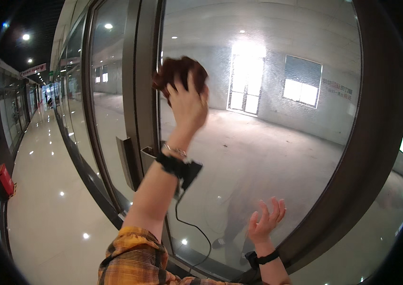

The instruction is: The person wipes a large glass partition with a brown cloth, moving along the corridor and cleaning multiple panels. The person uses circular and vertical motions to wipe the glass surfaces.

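My left hand (189, 105) presses a crumpled dark brown cloth (180, 73) to the glass pane (215, 149) of a metal-framed door, close to the pane's left edge. Fine speckles and streaks, like a wet film, cover the upper glass. Lower right, my right hand (265, 221) is raised before the pane with its fingers apart and nothing in it. Whether its fingertips touch the glass cannot be told. Both wrists wear black straps; a thin black cable (201, 229) hangs from the left one.
Left of the pane are pull handles (126, 162) on the dark door frame (141, 89). A glossy tiled corridor (59, 185) runs away on the left, with a red box (6, 180) along its far wall. Behind the glass lies a bare room with a bright glazed door (246, 78) and a window (301, 82).
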Demonstrator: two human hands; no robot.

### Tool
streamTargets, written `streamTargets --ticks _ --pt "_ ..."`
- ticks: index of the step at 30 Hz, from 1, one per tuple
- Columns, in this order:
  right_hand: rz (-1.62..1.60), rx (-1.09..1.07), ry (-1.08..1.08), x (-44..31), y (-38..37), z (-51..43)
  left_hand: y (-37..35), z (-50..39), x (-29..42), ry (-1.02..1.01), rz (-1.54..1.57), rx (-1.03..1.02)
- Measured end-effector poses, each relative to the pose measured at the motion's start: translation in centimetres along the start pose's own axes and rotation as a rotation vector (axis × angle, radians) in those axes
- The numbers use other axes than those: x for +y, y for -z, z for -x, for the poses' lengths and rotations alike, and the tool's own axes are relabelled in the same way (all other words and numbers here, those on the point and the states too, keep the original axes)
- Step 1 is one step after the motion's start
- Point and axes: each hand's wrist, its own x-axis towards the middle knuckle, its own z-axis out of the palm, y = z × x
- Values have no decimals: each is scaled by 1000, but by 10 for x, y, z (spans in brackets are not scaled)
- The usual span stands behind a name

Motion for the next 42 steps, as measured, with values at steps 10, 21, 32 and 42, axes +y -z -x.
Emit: streamTargets --ticks 10,21,32,42 --pt "111 32 98 -1 3 -25 62 171 25 -29 60 -417" --pt "163 90 117 3 -6 -23 41 187 18 212 99 -320" --pt "149 67 124 7 -5 -23 23 228 -16 535 248 -222" --pt "123 64 119 5 -6 -23 29 366 -22 1115 460 -164"
